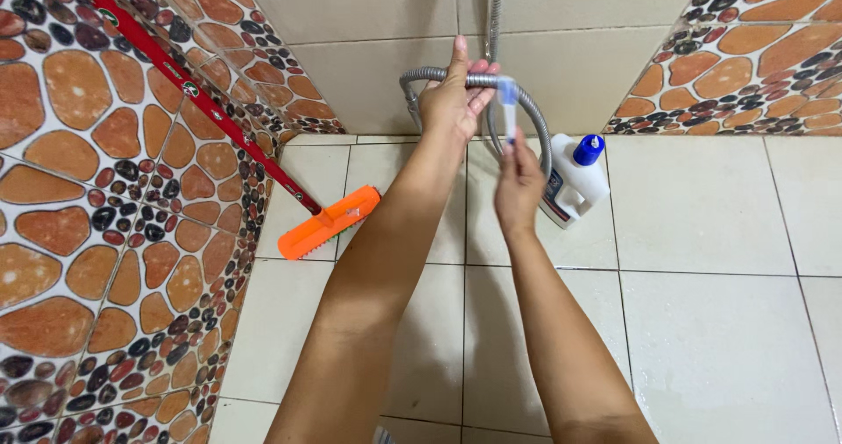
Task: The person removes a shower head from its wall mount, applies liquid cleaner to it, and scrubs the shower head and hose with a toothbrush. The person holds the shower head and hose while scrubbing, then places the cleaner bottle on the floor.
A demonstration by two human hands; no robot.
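Observation:
My left hand (454, 98) is raised against the far wall, fingers wrapped over a looped metal shower hose (533, 115). Just below and to its right, my right hand (517, 181) pinches a small translucent white handle, perhaps a spray head or toothbrush (508, 102), which points up to the hose. The hose curves down behind my right hand and also runs straight up the wall (496, 10).
A white plastic jug with a blue cap (579, 181) stands on the tiled floor by the far wall. An orange scrub brush (329, 223) on a red handle (184, 85) leans against the pebble-pattern left wall. Wet cream floor tiles (702, 321) lie below.

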